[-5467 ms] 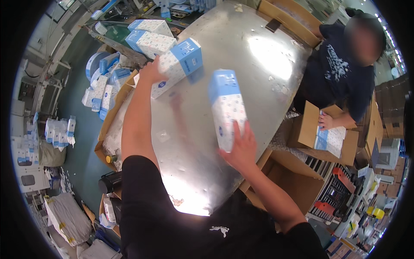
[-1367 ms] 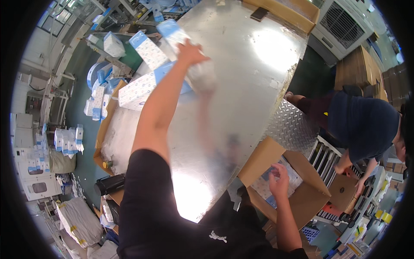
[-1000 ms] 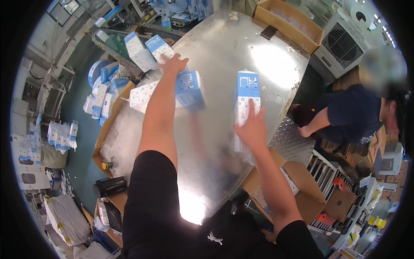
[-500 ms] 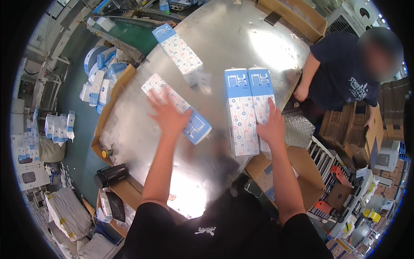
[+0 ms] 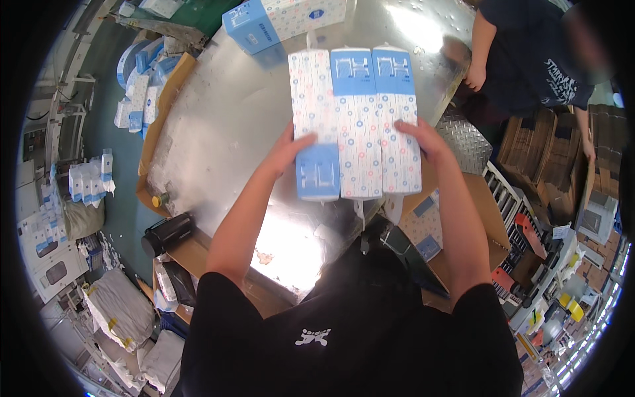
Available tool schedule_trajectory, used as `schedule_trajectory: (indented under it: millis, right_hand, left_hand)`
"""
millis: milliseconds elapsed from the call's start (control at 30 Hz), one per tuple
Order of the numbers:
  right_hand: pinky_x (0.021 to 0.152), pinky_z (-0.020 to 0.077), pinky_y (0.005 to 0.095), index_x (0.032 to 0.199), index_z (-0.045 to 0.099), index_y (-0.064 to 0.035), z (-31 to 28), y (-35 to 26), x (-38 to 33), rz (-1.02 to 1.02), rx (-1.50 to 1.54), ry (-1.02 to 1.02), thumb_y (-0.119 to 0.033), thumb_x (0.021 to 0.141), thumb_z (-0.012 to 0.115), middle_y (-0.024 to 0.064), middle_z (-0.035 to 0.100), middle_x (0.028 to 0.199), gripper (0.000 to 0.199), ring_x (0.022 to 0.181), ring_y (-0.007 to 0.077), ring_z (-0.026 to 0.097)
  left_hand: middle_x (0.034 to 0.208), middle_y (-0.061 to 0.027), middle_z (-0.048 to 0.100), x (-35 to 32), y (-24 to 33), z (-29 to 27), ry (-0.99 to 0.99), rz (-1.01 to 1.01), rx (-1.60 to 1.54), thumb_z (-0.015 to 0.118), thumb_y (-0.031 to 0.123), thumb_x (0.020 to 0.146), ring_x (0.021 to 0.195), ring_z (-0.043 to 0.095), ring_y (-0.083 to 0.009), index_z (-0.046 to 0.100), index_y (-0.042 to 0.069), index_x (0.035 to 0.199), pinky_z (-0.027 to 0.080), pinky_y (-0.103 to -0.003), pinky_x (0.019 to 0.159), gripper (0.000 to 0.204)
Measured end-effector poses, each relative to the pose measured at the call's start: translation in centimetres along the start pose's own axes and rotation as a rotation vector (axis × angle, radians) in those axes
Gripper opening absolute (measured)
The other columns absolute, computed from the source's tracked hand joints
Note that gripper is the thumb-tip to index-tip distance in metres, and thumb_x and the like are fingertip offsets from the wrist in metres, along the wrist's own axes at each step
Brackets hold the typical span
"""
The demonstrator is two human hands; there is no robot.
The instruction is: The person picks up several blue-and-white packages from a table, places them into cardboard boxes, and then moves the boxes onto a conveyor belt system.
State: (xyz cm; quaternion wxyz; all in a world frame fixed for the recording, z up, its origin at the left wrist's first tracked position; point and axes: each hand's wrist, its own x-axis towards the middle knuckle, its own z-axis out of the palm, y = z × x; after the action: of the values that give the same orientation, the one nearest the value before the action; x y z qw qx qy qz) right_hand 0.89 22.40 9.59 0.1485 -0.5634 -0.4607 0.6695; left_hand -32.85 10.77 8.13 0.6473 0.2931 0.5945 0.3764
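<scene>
both hands are on the packs now: left hand (image 5: pixel 291 149) is spread flat against the left edge of a row of three long tissue packs (image 5: pixel 355 122), right hand (image 5: pixel 423 139) is spread against the right edge, and the two press the row together between them. half a second ago only two packs stood side by side under my right palm and the third lay apart, slanted, under my left; now that third one sits flush on the left of the row, turned the other way, with its blue end near my left fingers while the other two have their blue ends far from my hands. i judge the trio is squared up as one bundle, ready to be lifted as a block.

going down in size from there: the shiny metal table (image 5: pixel 231 132) spreads under and beyond my hands, the row lying on it between them. beyond my left hand, at the far edge, a big blue and white carton of the same dotted pattern (image 5: pixel 284 20) lies slanted. right of my right hand an open brown cardboard box (image 5: pixel 456 218) holds another dotted pack. a co-worker in a dark shirt (image 5: pixel 529 59) stands beyond that hand. far left of my left hand, down on the floor, loose blue and white packs (image 5: pixel 89 182) stand in a small cluster.
</scene>
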Motion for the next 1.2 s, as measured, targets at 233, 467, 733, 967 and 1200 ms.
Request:
schedule_trajectory:
  millis: [233,467,733,967,1200]
  right_hand:
    - [0.09,0.0581,0.0391,0.136,0.055,0.0068,-2.4,-1.4,-0.8,0.189,0.606,-0.227,-0.041,0.092,0.071,0.0204,0.07,0.122,0.067,0.103,0.0262,0.072]
    - [0.093,0.0576,0.04,0.135,0.056,0.0042,-6.8,0.1,-16.0,-0.245,0.479,0.079,-0.024,0.09,0.073,0.0183,0.069,0.122,0.056,0.103,0.0262,0.072]
    - [0.103,0.0504,0.0434,0.139,0.051,0.0009,-4.2,15.9,-33.3,-0.651,0.396,0.467,-0.015,0.086,0.078,0.0135,0.065,0.127,0.061,0.124,0.0279,0.059]
    - [0.104,0.0483,0.0442,0.134,0.059,-0.0049,1.4,22.0,-42.0,-0.381,0.173,0.664,-0.018,0.087,0.075,0.0158,0.067,0.125,0.051,0.122,0.0295,0.061]
    - [0.074,0.0556,0.0363,0.096,0.075,-0.0056,-0.1,25.1,-50.8,0.288,-0.107,0.697,-0.03,0.081,0.079,0.0153,0.074,0.099,0.029,0.085,0.0306,0.071]
  left_hand:
    - [0.12,-0.0165,0.07,4.6,4.3,-1.7,-0.147,-0.16,0.007,0.068,0.048,0.093,0.101,0.07,-0.0213,0.058,-0.005,0.134,0.056,-0.035,0.086,0.068]
    - [0.123,-0.0153,0.068,-2.9,14.2,9.4,-0.327,0.305,0.366,0.076,0.038,0.087,0.107,0.067,-0.0204,0.054,-0.003,0.138,0.054,-0.035,0.092,0.069]
    - [0.143,-0.0136,0.055,-11.5,14.9,22.0,-0.564,0.909,0.872,0.087,0.023,0.071,0.133,0.052,-0.0287,0.041,0.002,0.15,0.04,-0.044,0.113,0.094]
    - [0.146,-0.0173,0.054,-14.5,15.9,39.6,-1.152,0.837,0.713,0.085,0.036,0.072,0.133,0.053,-0.0326,0.049,0.0,0.146,0.038,-0.046,0.115,0.09]
    - [0.146,-0.0188,0.055,-4.8,1.1,45.9,-1.29,0.338,1.467,0.085,0.025,0.068,0.131,0.055,-0.0373,0.04,0.013,0.155,0.043,-0.043,0.109,0.099]
